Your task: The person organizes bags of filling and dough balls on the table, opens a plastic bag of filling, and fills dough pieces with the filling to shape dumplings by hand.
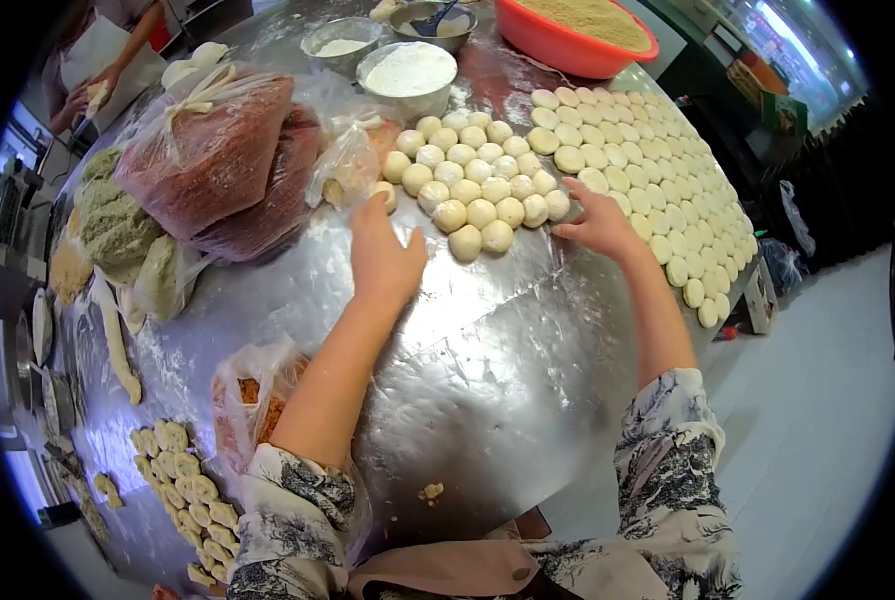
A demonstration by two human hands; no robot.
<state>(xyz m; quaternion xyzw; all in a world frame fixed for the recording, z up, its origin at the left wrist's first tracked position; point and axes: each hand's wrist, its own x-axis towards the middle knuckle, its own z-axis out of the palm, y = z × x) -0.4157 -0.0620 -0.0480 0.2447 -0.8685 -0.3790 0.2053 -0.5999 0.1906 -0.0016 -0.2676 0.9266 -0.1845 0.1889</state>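
Note:
Round dough balls [480, 187] sit packed together on the metal table, dusted with flour. At the left side of the cluster is my left hand [383, 250], its thumb spread from its fingers. A single dough ball [385, 196] lies right by those fingertips; whether they touch it I cannot tell. My right hand [604, 222] is open at the cluster's right edge, with fingers and thumb apart beside the outermost balls. To its right, flattened dough rounds [657, 175] cover the table in close rows.
Bagged reddish filling [207, 150] and greenish filling [117, 215] stand on the left. Flour bowl [407, 78] and red basin [572, 35] are at the back. A small filling bag [257, 395] and dough pieces [182, 485] lie nearer me. Another person's hand [95, 92] shows top left.

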